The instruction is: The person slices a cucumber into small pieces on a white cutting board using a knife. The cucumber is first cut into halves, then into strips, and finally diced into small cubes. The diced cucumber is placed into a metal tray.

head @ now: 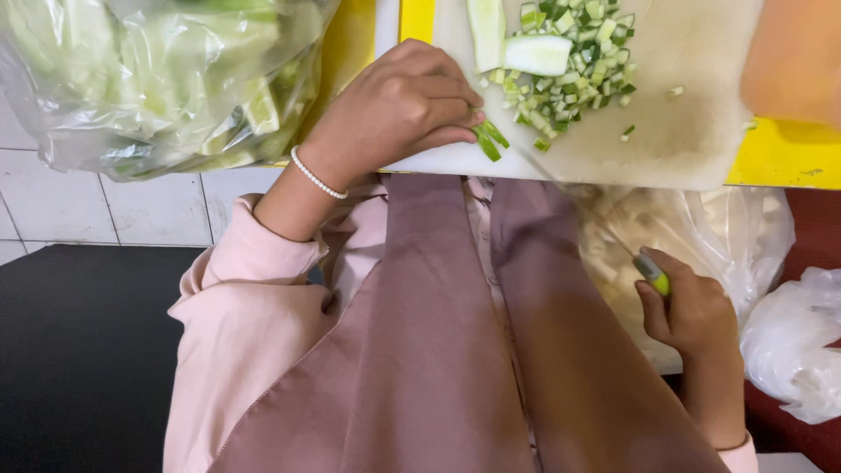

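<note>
Dicing of cucumber in hand. Left hand [399, 105] curled, fingertips pinching green strips [489, 140] at board [692, 131] edge. Right hand [692, 311] closed round knife [653, 274], held low, off the board. Diced pile [574, 70] mid-board. Next, judged: raise blade, cut clear of fingertips.

Even, soft indoor light from above; no hard shadows. Mild glare on the clear plastic bag of pale green vegetable pieces [166, 79]. The orange-brown blurred shape [795, 54] at upper right is out of focus. The dark floor area [79, 350] is underexposed.
</note>
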